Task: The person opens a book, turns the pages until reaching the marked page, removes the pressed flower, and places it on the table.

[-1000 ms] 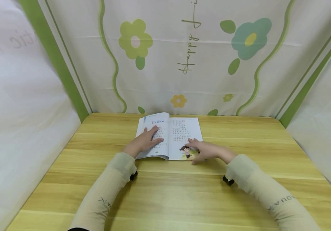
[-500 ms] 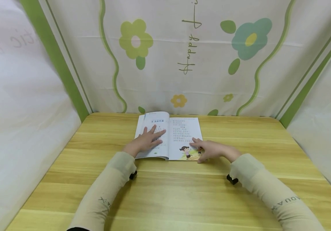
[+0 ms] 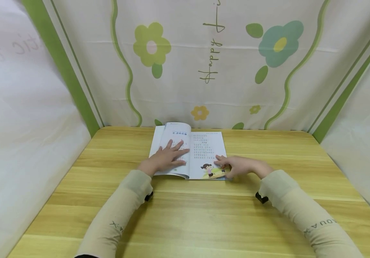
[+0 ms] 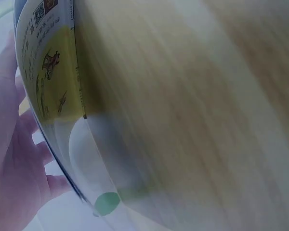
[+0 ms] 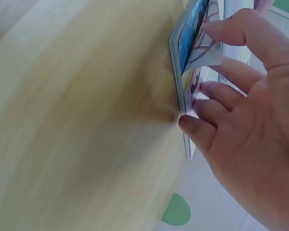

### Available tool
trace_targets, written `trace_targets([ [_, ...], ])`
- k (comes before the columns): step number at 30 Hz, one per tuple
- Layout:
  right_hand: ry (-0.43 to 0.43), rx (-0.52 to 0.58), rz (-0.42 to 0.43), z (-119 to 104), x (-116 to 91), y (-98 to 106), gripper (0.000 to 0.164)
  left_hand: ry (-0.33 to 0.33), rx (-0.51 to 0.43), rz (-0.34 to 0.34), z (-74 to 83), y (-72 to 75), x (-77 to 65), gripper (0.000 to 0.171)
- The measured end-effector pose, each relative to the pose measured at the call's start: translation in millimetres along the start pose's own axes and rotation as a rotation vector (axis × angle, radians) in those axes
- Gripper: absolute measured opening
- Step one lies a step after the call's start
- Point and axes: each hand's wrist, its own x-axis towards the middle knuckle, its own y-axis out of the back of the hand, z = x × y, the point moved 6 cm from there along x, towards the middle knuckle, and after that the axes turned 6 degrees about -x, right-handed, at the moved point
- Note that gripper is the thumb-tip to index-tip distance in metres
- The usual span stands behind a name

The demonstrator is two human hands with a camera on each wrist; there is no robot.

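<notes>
An open book (image 3: 204, 150) with printed text lies near the table's far edge. My left hand (image 3: 163, 157) rests spread on its left page, fingers apart; that page bulges up near the spine. In the left wrist view the left hand (image 4: 19, 159) lies beyond a curved page (image 4: 58, 72) with a yellow picture. My right hand (image 3: 239, 165) is at the lower right corner, by a cartoon of a child. In the right wrist view, the thumb and forefinger of the right hand (image 5: 250, 101) pinch a lifted page (image 5: 204, 54), baring a blue page beneath.
The wooden table (image 3: 185, 218) stretches toward me in front of the book. A white curtain (image 3: 178, 93) with flowers hangs right behind the table. White cloth walls (image 3: 27, 125) stand on both sides.
The left hand has slid slightly right, its page shifting toward the spine and showing more page beneath. The right hand has moved right to the page corner, drawing thumb and forefinger together.
</notes>
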Motion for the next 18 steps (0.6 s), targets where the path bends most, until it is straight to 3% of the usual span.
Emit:
trace_targets([
  [13,0.011,-0.044,0.077,7,-2,4,0.063,0.039,-0.176,-0.023,-15.5,-3.0,-5.6,0.07],
  [18,-0.001,-0.083,0.12,9,0,7,0.051,0.041,-0.216,-0.034,-17.4,-3.9,-5.9,0.072],
])
